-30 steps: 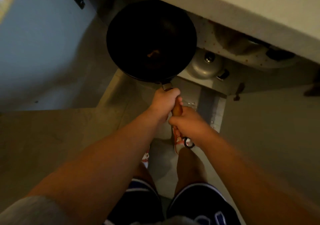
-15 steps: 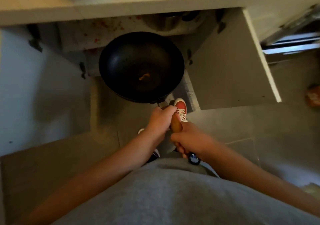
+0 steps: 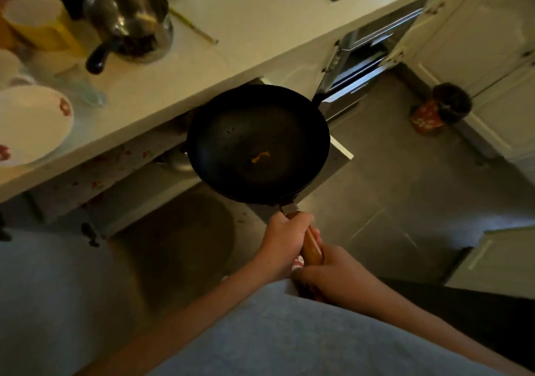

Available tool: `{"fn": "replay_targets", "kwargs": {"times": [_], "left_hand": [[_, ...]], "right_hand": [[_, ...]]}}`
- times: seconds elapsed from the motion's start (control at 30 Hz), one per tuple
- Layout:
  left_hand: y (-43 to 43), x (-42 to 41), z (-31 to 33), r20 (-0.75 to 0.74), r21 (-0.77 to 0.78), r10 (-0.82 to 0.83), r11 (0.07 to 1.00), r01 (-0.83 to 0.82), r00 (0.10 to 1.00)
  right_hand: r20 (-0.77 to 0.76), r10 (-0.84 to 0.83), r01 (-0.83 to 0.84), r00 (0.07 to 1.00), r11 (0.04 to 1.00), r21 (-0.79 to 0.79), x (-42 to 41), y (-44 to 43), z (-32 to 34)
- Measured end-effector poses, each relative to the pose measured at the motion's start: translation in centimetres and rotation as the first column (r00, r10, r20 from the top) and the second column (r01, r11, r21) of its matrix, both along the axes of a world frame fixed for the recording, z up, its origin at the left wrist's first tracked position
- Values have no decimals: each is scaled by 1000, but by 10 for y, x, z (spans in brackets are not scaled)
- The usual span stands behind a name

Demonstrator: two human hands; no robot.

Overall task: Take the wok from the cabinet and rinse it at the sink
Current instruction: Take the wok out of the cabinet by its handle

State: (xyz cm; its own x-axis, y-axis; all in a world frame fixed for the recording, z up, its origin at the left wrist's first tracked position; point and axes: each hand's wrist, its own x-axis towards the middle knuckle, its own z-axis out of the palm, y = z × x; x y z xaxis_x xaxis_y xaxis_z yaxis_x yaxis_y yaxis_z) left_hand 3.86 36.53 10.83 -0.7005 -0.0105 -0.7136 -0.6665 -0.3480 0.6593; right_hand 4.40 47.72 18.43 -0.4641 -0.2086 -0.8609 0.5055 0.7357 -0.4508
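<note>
- The counter (image 3: 246,42) runs across the top of the view, crowded at its left end with a steel saucepan (image 3: 130,16), a white bowl (image 3: 29,124) and a yellow cup (image 3: 37,19); no sink shows anywhere, so the rinse looks to be some way off.
- Under the counter the cabinet (image 3: 121,179) stands open, its door (image 3: 337,155) swung out toward the floor, presumably left so because both hands are busy.
- The wok (image 3: 257,144) hangs in the air in front of the cabinet mouth, clear of shelf and counter edge, bowl up and roughly level (an orange scrap sits near its middle, reason enough to rinse).
- Its wooden handle (image 3: 312,245) points back toward the person, which keeps the weight close to the body.
- The left hand (image 3: 285,242) is wrapped tight around the handle nearest the pan, likely taking most of the load.
- The right hand (image 3: 333,274) is clamped on the handle's far end, steadying against tipping.
</note>
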Motion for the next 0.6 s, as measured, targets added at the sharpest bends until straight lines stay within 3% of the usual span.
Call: {"fn": "replay_targets", "kwargs": {"times": [0.2,0.4,0.6], "left_hand": [[16,-29,24,-76,-56,-162,986,158,984],[49,-87,41,-183,-111,-336,941,320,924],[94,-141,42,-148,-147,-434,898,414,888]], "right_hand": [[-20,-223,221,975,974,-50,-4,17,12],[-31,-447,433,894,880,-198,-32,43,17],[-54,-576,544,816,796,-264,-73,78,11]]}}
